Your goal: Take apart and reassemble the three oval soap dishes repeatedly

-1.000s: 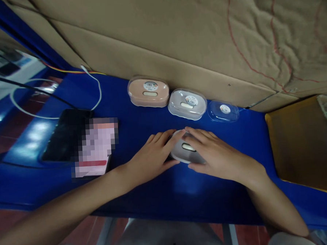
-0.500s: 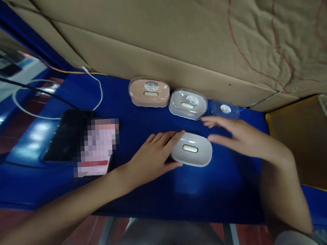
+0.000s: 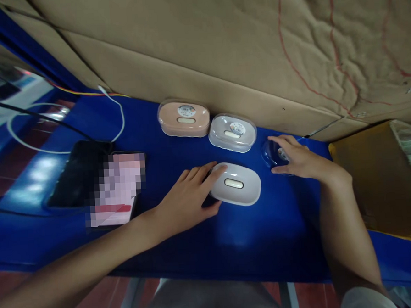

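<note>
My left hand (image 3: 190, 194) holds the left end of a light grey oval soap dish (image 3: 249, 184), thumb and fingers around its sides. The dish lies on the table without a lid, a small cream oval piece in its middle. To its right, my right hand (image 3: 304, 160) is closed around a clear plastic lid (image 3: 270, 154) with a round sticker, partly hidden by the fingers. Behind stand a lidded peach soap dish (image 3: 167, 121) and a lidded light grey soap dish (image 3: 220, 134), each with a sticker on its clear lid.
Two phones lie at the left of the blue table (image 3: 265, 243): a dark phone (image 3: 79, 174) and a lit phone (image 3: 119, 190). A white cable (image 3: 122, 117) curls behind them. Brown cardboard (image 3: 186, 49) rises along the back; a brown box (image 3: 372, 173) stands at right.
My right hand has moved right, away from the grey dish, and taken hold of the clear lid, which now sits slightly nearer to me. My left hand stays on the dish.
</note>
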`<state>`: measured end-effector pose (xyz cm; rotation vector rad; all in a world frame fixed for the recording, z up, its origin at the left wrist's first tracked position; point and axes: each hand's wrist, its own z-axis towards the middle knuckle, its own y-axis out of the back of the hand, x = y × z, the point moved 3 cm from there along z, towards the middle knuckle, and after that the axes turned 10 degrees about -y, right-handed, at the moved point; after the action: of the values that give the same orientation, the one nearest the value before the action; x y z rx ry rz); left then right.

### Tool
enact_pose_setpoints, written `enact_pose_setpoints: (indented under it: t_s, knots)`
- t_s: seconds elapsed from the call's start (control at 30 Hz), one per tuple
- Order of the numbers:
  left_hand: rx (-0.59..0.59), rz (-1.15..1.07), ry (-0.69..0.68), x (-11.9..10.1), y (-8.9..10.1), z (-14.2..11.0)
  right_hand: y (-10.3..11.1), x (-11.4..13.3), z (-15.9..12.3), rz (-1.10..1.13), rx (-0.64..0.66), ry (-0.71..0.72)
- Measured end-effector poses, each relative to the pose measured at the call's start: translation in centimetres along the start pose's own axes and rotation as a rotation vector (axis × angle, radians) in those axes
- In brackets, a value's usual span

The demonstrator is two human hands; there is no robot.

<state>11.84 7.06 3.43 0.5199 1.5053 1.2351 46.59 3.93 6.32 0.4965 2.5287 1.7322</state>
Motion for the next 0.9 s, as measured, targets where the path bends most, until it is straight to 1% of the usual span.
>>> enact_pose_setpoints:
  t_s: [0.07,0.13,0.23,0.3,0.37,0.43,0.57,0.73,0.9]
  knots:
    - [-0.006,-0.047,-0.001,0.1,0.1,0.0,0.2,0.4,-0.6,0.051,0.027,0.020]
    - [-0.017,-0.108,0.002,0.2,0.1,0.0,0.5,1.4,-1.6,0.107,0.044,0.092]
    - [-0.039,-0.184,0.017,0.5,-0.1,0.0,0.9,4.4,-3.6,0.180,0.077,0.279]
    - [-0.058,-0.213,0.023,0.7,-0.2,-0.1,0.9,6.7,-4.7,0.199,0.080,0.375]
    - [-0.078,-0.232,0.021,0.8,-0.3,-0.2,0.6,8.7,-5.3,0.198,0.085,0.438]
    - [-0.095,-0.247,0.016,0.9,-0.4,-0.2,0.0,9.9,-5.6,0.182,0.090,0.466]
    - [-0.133,-0.280,-0.008,0.8,-0.4,-0.2,-1.0,11.2,-5.8,0.146,0.064,0.481]
    - [-0.195,-0.326,-0.026,0.6,-0.5,0.0,-1.4,12.3,-5.9,0.115,0.005,0.533]
    - [-0.185,-0.319,-0.023,0.9,-0.7,0.0,-1.7,12.8,-5.8,0.114,-0.026,0.559]
